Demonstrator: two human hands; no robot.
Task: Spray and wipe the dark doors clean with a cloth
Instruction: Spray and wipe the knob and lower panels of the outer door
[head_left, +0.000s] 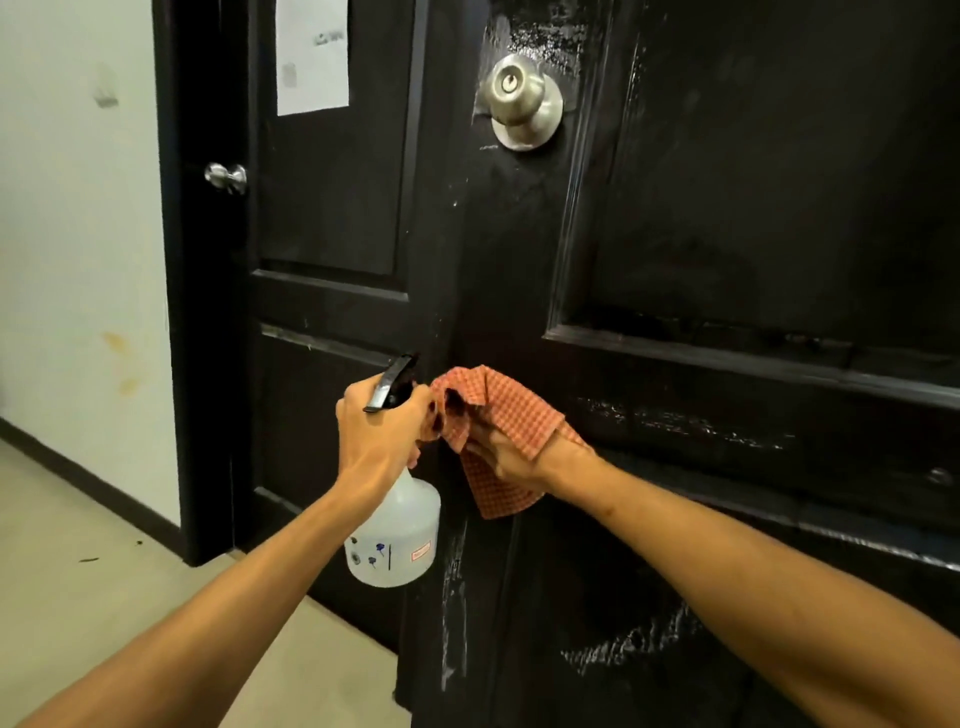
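We wipe the near dark door (727, 208) and the job looks about half done.

Our left hand (382, 431) is wrapped tight round the neck of the spray bottle (395, 535), which hangs down below it. Our right hand (511, 457) grips the red checked cloth (506, 415) and holds it against the door's left edge. The two hands are side by side, almost touching. The near door is right in front of both hands and spreads far out past the right hand. We see white wet streaks above the hands by the silver knob (522, 101), off to the right of the cloth, and lower down under our right arm. We think those spots have spray on them but still need a wipe. The other dark door (332, 208) stands farther back, behind the left hand. It looks dry, so we guess it is still left to do.
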